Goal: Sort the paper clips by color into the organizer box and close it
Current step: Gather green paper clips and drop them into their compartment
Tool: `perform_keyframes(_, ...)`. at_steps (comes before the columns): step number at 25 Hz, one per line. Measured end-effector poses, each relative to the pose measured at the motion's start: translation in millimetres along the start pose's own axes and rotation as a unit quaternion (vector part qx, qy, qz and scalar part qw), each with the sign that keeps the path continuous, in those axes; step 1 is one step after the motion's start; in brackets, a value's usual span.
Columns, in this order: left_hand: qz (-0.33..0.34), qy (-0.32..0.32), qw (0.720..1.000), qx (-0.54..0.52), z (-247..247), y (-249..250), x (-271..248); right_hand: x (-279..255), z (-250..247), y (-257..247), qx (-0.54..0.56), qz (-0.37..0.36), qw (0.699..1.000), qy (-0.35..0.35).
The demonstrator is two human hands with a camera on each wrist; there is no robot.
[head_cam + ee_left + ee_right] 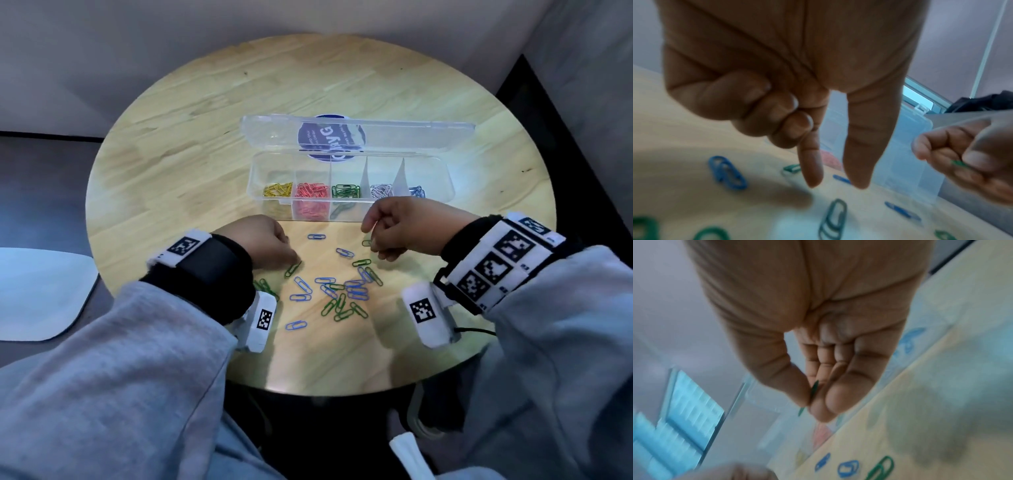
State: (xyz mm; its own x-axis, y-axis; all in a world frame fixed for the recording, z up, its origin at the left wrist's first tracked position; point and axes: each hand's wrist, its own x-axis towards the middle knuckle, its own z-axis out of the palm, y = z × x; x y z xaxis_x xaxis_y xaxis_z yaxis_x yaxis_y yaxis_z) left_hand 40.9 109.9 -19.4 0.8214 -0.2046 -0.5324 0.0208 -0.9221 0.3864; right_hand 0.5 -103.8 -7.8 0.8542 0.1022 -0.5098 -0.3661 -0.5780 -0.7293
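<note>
A round wooden table [205,113] stands against grey walls. On it an open clear organizer box [442,178] holds yellow, red, green, white and blue paper clips in separate compartments, its lid [411,137] lying flat behind. In front of the box lie loose blue and green clips [346,291]. The right hand [407,228] pinches a green clip [814,390]. The left hand [263,241], holding nothing, points finger and thumb down, three fingers curled.

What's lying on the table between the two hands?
In the head view, a blue paper clip lies on the bare wooden table between the left hand and right hand.
</note>
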Motion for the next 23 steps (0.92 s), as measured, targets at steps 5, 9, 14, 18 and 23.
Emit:
perform_keyframes(5,0.01,-0.015,0.997,0.076,10,6,0,-17,4,7,0.168,0.047,0.984,0.028)
perform_keyframes(9,0.015,-0.024,0.995,0.099,13,11,-1,-22,7,13,0.194,0.069,0.976,0.075)
perform_keyframes(14,0.007,-0.056,0.997,-0.053,-2,5,-2,-15,10,22,-0.134,0.017,0.99,0.038)
perform_keyframes(18,0.0,-0.044,0.935,-0.352,-19,0,-7,-6,18,21,-0.302,0.038,0.952,0.001)
perform_keyframes(23,-0.014,-0.045,0.885,-0.464,-20,3,-8,0,21,18,-0.32,0.022,0.947,0.012)
